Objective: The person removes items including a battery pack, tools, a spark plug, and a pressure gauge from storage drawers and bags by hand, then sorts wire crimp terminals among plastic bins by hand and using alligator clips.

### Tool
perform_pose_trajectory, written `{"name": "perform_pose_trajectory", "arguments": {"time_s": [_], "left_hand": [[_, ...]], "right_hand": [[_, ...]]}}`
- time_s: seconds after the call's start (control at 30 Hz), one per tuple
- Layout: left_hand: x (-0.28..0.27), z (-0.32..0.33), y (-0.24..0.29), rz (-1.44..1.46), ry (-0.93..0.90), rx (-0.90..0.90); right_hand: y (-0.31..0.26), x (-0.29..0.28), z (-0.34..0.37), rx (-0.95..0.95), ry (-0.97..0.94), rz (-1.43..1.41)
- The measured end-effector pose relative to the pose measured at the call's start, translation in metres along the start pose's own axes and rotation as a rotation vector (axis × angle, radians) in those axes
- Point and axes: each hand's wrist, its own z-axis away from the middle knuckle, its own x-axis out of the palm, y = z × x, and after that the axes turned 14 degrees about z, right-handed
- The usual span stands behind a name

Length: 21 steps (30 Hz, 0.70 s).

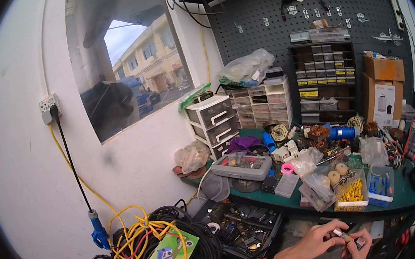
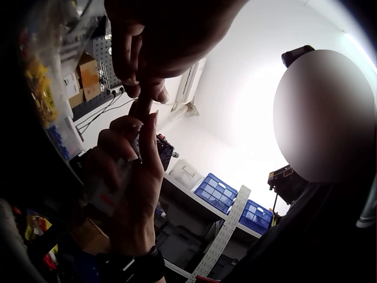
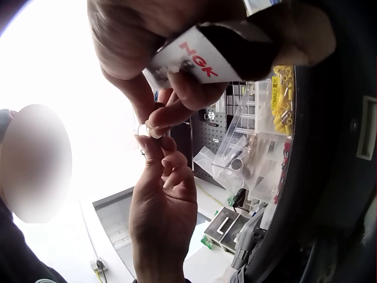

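Both hands meet at the lower right of the head view. The left hand [image 1: 312, 245] pinches one end of a small metallic and tan cylindrical part [image 1: 341, 235]. Curled round a small white box is the right hand [image 1: 355, 252]; red NGK lettering marks the box [image 3: 203, 63] in the right wrist view. There the right fingertips also touch the small part, against the left hand [image 3: 164, 206], whose fingers are bent. Seen from the left wrist, the left hand [image 2: 177, 35] is above the right hand [image 2: 138, 194]; fingers largely cover the part.
Beyond the hands, a green workbench [image 1: 294, 202] bears bins of yellow connectors [image 1: 351, 193] and blue connectors [image 1: 380, 185], plus a grey case [image 1: 243, 167]. An open drawer of tools [image 1: 247, 225] lies left of the hands, beside coiled yellow cable [image 1: 138, 211].
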Motion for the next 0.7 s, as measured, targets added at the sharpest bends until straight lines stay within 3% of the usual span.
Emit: {"name": "perform_pose_trajectory", "arguments": {"time_s": [0.1,0.43,0.53,0.7], "left_hand": [[0.004,0.000,0.004,0.176,0.059,-0.051],[-0.004,-0.002,-0.010,0.120,-0.010,-0.071],[-0.008,-0.004,-0.021,0.256,-0.004,-0.111],[-0.006,-0.006,-0.026,0.294,-0.029,-0.073]], "right_hand": [[-0.004,0.001,0.002,0.033,-0.024,-0.013],[0.003,0.008,0.003,0.014,-0.041,-0.047],[-0.006,0.013,0.002,0.023,-0.126,-0.109],[-0.007,0.018,-0.001,-0.036,-0.070,-0.089]]}}
